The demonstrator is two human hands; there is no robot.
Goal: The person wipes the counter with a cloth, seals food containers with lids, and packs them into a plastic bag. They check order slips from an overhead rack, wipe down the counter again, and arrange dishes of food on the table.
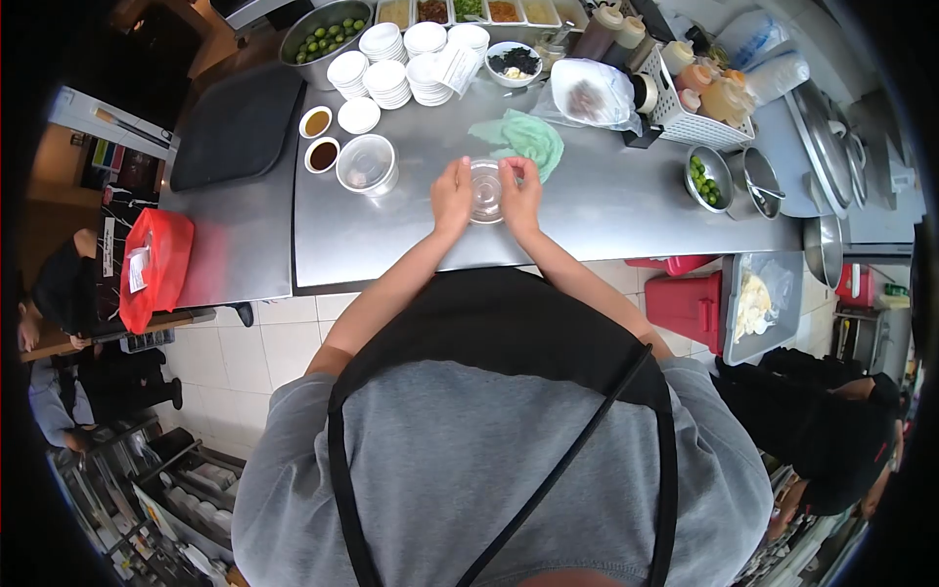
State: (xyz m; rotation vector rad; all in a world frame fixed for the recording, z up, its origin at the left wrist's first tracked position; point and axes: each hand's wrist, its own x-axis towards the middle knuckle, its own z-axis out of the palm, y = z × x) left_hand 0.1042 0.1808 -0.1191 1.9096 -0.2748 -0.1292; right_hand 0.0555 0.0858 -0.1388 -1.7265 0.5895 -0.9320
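Note:
Between my two hands sits a clear round plastic lid [486,192] with concentric rings, close above the steel counter. Whether a container is under it, I cannot tell. The fingers of my left hand [452,200] press on its left edge. On the opposite edge, my right hand [521,194] pinches with bent fingers. Just behind the hands lies a crumpled green cloth [523,138]. Left of them stands a clear lidded tub [367,164], with a small cup of dark sauce [321,155] and a cup of yellowish-brown sauce [315,121] beyond.
Stacked white cups [386,80], a bowl of limes [328,37] and a bowl of dark shreds [514,63] stand behind. A bottle basket [699,125] and metal bowls [710,179] occupy the right. A black tray [238,127] and red bag [156,264] lie left. Other people stand at both sides.

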